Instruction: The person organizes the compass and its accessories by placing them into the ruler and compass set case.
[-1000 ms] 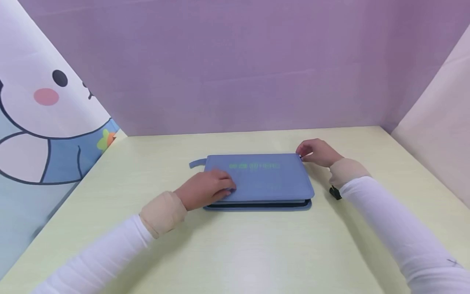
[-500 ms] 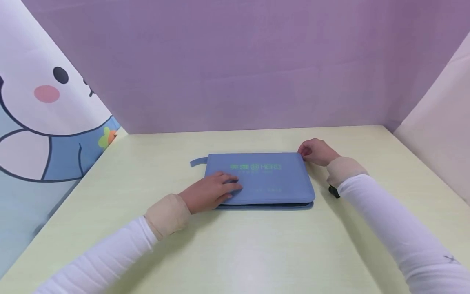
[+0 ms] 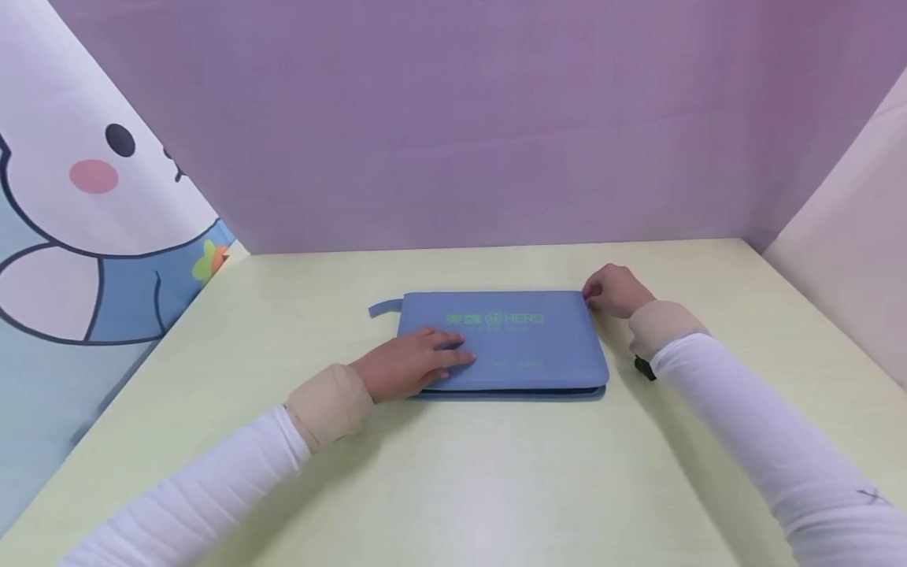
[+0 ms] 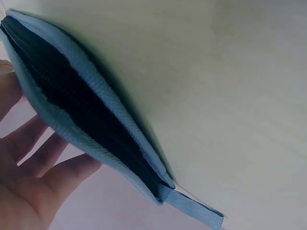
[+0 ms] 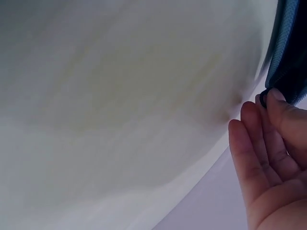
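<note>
A blue zippered pouch (image 3: 531, 339) with green lettering lies flat on the table. Its near side gapes, and the left wrist view shows the parted zipper edges (image 4: 96, 112) with a dark inside. A fabric loop (image 3: 386, 308) sticks out at the far left corner. My left hand (image 3: 411, 364) rests on the top cover near the left end, fingers spread and fairly straight. At the far right corner my right hand (image 3: 619, 291) pinches the dark zipper pull (image 5: 263, 98) between thumb and forefinger, as the right wrist view shows.
A pale table (image 3: 496, 472) spreads around the pouch. A purple cloth (image 3: 460, 134) stands behind it, with a cartoon-printed cloth (image 3: 49, 260) on the left and a pale one (image 3: 850, 220) on the right. A small black item (image 3: 644, 368) shows beneath the right wrist.
My left hand's fingers have straightened and spread over the cover, and the near gap looks narrower. The right hand stays at the far right corner, its fingers drawn closer together.
</note>
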Available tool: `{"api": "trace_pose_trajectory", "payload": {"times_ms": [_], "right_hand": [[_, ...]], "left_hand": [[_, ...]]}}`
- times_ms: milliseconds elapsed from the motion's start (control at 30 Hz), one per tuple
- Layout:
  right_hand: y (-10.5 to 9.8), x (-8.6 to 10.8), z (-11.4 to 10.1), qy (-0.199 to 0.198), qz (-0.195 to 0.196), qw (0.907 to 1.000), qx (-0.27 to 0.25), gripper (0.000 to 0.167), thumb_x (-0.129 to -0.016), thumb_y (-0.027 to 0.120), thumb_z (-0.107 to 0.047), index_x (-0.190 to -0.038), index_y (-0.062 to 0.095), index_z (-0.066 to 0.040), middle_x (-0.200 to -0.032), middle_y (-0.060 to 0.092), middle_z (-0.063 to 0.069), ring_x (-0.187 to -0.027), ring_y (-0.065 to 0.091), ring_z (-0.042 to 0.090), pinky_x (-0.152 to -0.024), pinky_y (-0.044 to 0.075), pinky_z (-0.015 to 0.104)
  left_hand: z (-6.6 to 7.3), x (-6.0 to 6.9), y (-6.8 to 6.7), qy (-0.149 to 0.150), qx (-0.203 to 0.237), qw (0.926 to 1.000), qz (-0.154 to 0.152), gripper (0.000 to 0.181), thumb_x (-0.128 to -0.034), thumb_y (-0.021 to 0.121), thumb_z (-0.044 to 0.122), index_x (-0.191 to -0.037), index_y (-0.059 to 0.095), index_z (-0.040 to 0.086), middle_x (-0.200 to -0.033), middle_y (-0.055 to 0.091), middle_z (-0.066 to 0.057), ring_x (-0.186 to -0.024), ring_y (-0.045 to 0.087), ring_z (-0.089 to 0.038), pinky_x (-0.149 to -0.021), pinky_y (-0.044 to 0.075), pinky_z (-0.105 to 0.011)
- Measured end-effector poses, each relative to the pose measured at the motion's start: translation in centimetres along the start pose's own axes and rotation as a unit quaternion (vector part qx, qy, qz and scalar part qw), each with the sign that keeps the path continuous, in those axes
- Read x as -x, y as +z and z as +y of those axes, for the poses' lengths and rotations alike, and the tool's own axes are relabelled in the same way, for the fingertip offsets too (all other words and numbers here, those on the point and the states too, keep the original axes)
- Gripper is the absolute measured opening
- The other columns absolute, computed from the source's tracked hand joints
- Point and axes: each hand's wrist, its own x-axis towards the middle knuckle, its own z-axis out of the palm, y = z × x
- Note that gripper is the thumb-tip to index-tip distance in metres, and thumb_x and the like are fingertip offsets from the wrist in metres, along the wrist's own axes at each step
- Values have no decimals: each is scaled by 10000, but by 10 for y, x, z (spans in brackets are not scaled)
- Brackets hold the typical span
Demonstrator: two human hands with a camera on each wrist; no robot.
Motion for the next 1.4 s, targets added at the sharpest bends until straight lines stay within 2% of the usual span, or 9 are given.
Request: {"api": "trace_pose_trajectory", "payload": {"times_ms": [67,267,400,533,633,867,1033,1200,1400], "right_hand": [[0,1,0,-118,46,9999,46,38,-823,633,49,-824,670,39,-801,660,141,-809,573,292,-778,463,430],[0,2,2,-735,160,9961,467,166,-802,577,101,-718,638,-28,-739,624,94,-759,538,273,-747,457,441],[1,4,4,-726,85,9952,650,220,-801,530,115,-689,606,-58,-678,556,43,-711,497,232,-683,433,381],[1,6,6,-761,-6,9929,910,258,-792,470,112,-636,500,-92,-604,400,-16,-630,423,174,-595,345,301],[0,9,6,-838,-5,9907,1070,265,-784,436,114,-624,439,-98,-594,340,-19,-604,385,159,-580,309,286],[5,18,6,-1404,221,9793,1441,260,-853,552,71,-665,514,-105,-651,483,-16,-629,432,170,-611,396,319],[5,25,5,-1449,363,9799,1325,273,-857,552,71,-656,491,-103,-653,488,-13,-629,428,164,-620,400,322],[4,35,1,-1518,261,9815,1138,229,-835,574,94,-696,563,-87,-684,542,-9,-643,451,157,-636,435,328],[5,45,2,-1728,167,9796,1010,264,-796,569,123,-661,567,-104,-646,501,-44,-618,431,128,-613,422,294]], "left_hand": [[0,-1,-1,-30,3,10000,-54,395,-929,592,138,-1321,550,165,-1349,520,-135,-1207,493,-315,-983,427,-407],[-2,-3,0,-75,92,9999,-121,389,-936,581,139,-1322,546,171,-1351,515,-129,-1220,480,-324,-998,413,-417],[-2,-4,3,-176,140,9995,-209,390,-940,575,144,-1326,540,189,-1374,496,-116,-1244,460,-317,-1015,399,-412],[-1,-4,2,-239,193,9992,-254,390,-944,567,140,-1331,539,185,-1397,475,-127,-1260,445,-320,-1019,396,-411],[0,-5,1,-304,218,9988,-313,393,-952,555,144,-1342,533,186,-1417,455,-127,-1274,430,-317,-1022,391,-411],[0,-9,0,-431,238,9977,-464,404,-954,554,163,-1354,526,216,-1442,427,-112,-1273,424,-315,-1021,391,-415],[1,-10,-1,-327,91,9984,-453,400,-955,552,157,-1350,530,210,-1436,432,-117,-1265,437,-315,-1024,391,-412],[1,-9,0,-310,42,9987,-403,393,-956,550,158,-1346,535,206,-1431,437,-124,-1259,444,-324,-1023,391,-419],[3,-8,0,-359,120,9985,-393,393,-954,555,159,-1343,538,208,-1434,434,-121,-1262,441,-319,-1017,398,-418]]}}
